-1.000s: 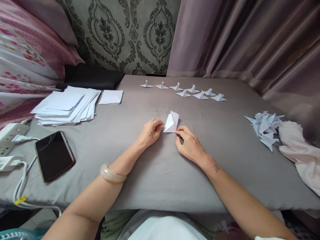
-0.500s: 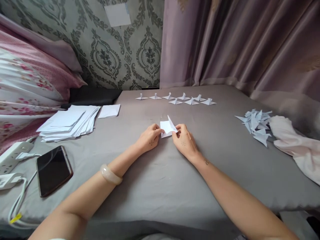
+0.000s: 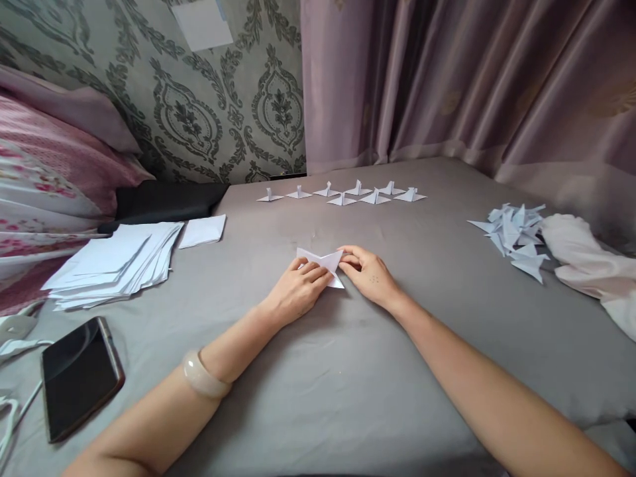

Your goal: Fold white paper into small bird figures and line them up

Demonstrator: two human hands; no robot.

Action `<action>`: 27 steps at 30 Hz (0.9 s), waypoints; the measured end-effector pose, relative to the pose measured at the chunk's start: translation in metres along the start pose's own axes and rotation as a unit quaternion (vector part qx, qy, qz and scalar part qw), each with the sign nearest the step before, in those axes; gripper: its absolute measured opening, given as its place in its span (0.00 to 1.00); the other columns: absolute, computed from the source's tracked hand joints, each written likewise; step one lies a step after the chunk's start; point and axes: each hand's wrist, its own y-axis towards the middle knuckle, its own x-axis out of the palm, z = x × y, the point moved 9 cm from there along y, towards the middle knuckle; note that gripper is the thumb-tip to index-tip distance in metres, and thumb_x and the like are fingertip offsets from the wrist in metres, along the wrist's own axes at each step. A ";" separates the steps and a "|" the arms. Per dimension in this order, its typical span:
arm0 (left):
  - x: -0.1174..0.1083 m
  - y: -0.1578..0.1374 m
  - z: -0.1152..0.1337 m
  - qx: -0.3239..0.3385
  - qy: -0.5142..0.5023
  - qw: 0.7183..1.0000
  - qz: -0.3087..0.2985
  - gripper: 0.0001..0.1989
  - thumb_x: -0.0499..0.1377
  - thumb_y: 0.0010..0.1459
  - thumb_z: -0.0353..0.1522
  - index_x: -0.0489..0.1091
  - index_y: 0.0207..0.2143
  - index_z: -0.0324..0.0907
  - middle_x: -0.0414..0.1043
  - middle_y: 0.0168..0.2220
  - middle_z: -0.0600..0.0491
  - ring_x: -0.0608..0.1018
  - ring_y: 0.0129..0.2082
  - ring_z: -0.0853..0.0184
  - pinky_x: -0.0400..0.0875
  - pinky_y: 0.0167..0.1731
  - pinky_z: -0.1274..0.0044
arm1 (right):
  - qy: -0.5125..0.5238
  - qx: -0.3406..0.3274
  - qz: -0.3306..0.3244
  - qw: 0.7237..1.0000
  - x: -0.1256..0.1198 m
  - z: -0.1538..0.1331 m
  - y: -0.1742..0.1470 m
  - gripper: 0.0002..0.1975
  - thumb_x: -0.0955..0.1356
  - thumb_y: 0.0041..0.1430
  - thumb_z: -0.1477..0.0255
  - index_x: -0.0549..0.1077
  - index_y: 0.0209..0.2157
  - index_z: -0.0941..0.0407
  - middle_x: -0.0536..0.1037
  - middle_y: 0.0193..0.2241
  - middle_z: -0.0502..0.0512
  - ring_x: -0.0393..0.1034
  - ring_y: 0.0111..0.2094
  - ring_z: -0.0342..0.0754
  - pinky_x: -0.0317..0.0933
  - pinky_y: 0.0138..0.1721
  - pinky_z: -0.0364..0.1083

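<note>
A partly folded white sheet of paper (image 3: 334, 261) lies on the grey cloth in front of me, its two upper corners pointing up and outward. My left hand (image 3: 297, 291) rests over its lower left part, with bent fingers pressed onto the paper. Thumb and fingertips of my right hand (image 3: 370, 275) pinch the upper right corner. Part of the sheet is hidden under the left fingers.
Several folded paper birds (image 3: 342, 199) stand in two rows at the back. More lie heaped (image 3: 514, 228) at right, beside a pale cloth (image 3: 581, 258). Left are stacked paper sheets (image 3: 114, 265), a smaller paper stack (image 3: 203, 232), a phone (image 3: 82, 377) and white cables (image 3: 12, 424).
My left hand has moved from pinching the paper's left edge to lying over it. The paper now shows two spread points. The view has shifted slightly to the right.
</note>
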 end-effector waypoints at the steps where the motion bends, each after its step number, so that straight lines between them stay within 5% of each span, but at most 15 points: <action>1: 0.002 0.000 0.001 -0.003 0.011 1.000 -0.015 0.14 0.46 0.66 0.27 0.69 0.46 0.39 0.75 0.43 0.47 0.73 0.42 0.62 0.59 0.46 0.69 | -0.009 -0.002 0.023 1.000 -0.005 -0.001 -0.001 0.16 0.63 0.56 0.75 0.70 0.47 0.55 0.80 0.39 0.55 0.74 0.37 0.45 0.65 0.42 0.46; 5: 0.007 0.003 0.003 -0.025 0.042 0.998 -0.051 0.13 0.47 0.64 0.27 0.70 0.45 0.39 0.72 0.42 0.45 0.73 0.39 0.61 0.62 0.41 0.69 | -0.111 -0.094 0.111 0.983 -0.023 -0.031 -0.017 0.14 0.62 0.53 0.79 0.73 0.40 0.55 0.76 0.37 0.55 0.70 0.33 0.44 0.65 0.38 0.44; 12: 0.010 0.006 0.001 -0.078 0.015 0.994 -0.078 0.12 0.48 0.63 0.27 0.70 0.42 0.39 0.68 0.40 0.46 0.71 0.38 0.61 0.65 0.37 0.71 | -0.342 -0.139 -0.038 0.929 0.015 -0.061 -0.053 0.12 0.61 0.54 0.81 0.75 0.29 0.55 0.71 0.31 0.52 0.65 0.32 0.44 0.56 0.31 0.44; 19: 0.005 0.005 -0.003 -0.132 0.003 0.986 -0.098 0.09 0.50 0.61 0.26 0.69 0.38 0.37 0.71 0.40 0.45 0.71 0.39 0.59 0.66 0.38 0.70 | -0.446 -0.145 -0.034 0.883 0.022 -0.056 -0.056 0.10 0.60 0.57 0.80 0.71 0.30 0.57 0.70 0.32 0.54 0.63 0.33 0.46 0.52 0.32 0.46; 27: 0.002 -0.002 0.016 -0.101 0.032 0.983 -0.153 0.10 0.49 0.62 0.24 0.71 0.36 0.37 0.73 0.41 0.44 0.73 0.40 0.58 0.66 0.38 0.69 | -0.460 -0.135 -0.031 0.877 0.021 -0.054 -0.058 0.10 0.60 0.61 0.78 0.72 0.33 0.57 0.70 0.32 0.54 0.61 0.30 0.44 0.50 0.31 0.45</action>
